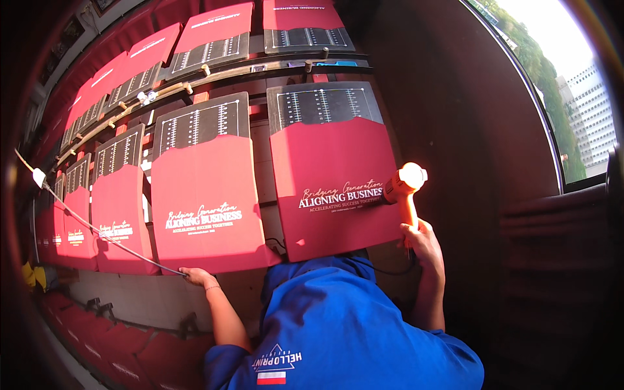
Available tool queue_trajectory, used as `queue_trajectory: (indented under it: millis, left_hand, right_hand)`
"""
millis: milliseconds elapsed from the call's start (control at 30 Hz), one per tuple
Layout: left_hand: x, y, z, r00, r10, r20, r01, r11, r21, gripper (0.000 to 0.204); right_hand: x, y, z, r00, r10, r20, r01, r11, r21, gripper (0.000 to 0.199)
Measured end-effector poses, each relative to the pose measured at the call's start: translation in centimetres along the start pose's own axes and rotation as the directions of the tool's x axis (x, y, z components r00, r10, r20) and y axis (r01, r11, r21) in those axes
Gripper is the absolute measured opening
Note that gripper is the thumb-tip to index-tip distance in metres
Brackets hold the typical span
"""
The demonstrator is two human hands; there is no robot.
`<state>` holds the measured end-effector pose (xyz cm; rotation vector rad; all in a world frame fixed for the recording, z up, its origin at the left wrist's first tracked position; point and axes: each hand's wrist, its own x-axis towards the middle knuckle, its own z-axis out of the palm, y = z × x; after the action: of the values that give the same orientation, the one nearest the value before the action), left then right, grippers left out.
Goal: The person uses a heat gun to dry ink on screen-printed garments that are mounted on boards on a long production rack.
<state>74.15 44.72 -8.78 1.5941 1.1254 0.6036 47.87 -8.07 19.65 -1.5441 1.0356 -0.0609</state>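
Observation:
My right hand (426, 246) is closed around the handle of an orange heat gun (407, 195). The gun's dark nozzle points left, over the white print on a red shirt (318, 156). That shirt is stretched on a black board (322, 104) with white ruler marks. Lower left, my left hand (196, 277) grips a grey cable (123, 247), which runs up and left to a white connector (39, 177). The cable passes in front of another printed red shirt (205, 188). Bright sunlight washes out the gun's rear end.
More red shirts on boards (117, 188) run off to the left, with a second row (214, 29) beyond a wooden rail with pegs (227, 73). Dark red cloths (123, 338) hang at lower left. A window (572, 97) is at the right, beside a dark wall.

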Motion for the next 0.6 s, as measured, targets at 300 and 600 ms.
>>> queue_trajectory:
  millis: [300, 600]
  left_hand:
    - [0.1, 0.2, 0.0, 1.000, -0.028, 0.005, 0.028, 0.998, 0.050, 0.070]
    - [-0.7, 1.2, -0.2, 1.000, -0.003, 0.023, 0.001, 0.998, 0.060, 0.070]
  right_hand:
    - [0.1, 0.6, 0.7, 0.996, -0.051, 0.073, 0.051, 0.999, 0.008, 0.019]
    - [-1.2, -0.9, 4.8, 0.981, 0.003, 0.193, -0.013, 0.999, 0.052, 0.018]
